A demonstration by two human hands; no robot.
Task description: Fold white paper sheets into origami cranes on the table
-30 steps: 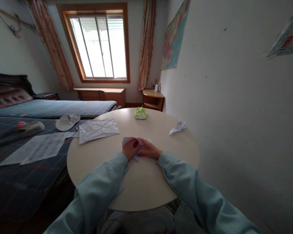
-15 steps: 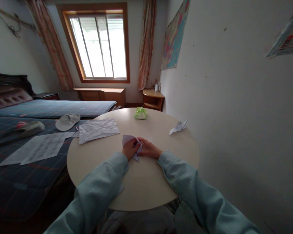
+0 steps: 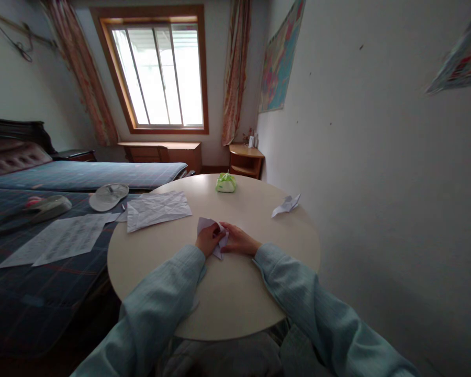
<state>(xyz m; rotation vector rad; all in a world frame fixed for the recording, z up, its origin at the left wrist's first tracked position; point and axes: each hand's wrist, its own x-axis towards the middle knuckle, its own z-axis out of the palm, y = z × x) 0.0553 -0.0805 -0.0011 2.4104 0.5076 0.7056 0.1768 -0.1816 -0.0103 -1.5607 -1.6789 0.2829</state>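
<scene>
Over the middle of the round table (image 3: 235, 293), both hands grip one small folded sheet of white paper (image 3: 222, 242). My left hand (image 3: 209, 239) is closed on its left part, and a pointed flap sticks out beyond the fingers. From the other side, my right hand (image 3: 237, 239) pinches the right edge of the paper, its fingertips close to the left thumb. A lower corner of the paper points down between the hands. The fingers hide much of the folds.
A creased paper sheet (image 3: 159, 209) lies at the table's left edge. Toward the back stands a green tissue pack (image 3: 225, 183), and a folded paper piece (image 3: 286, 206) rests at right. Printed sheets (image 3: 73, 238) and a white cap (image 3: 109, 197) lie on the bed (image 3: 19, 298). A wall (image 3: 377, 209) runs along the right.
The fingers of my left hand have shifted slightly on the paper. Both hands stay in nearly the same place, and everything else is unmoved.
</scene>
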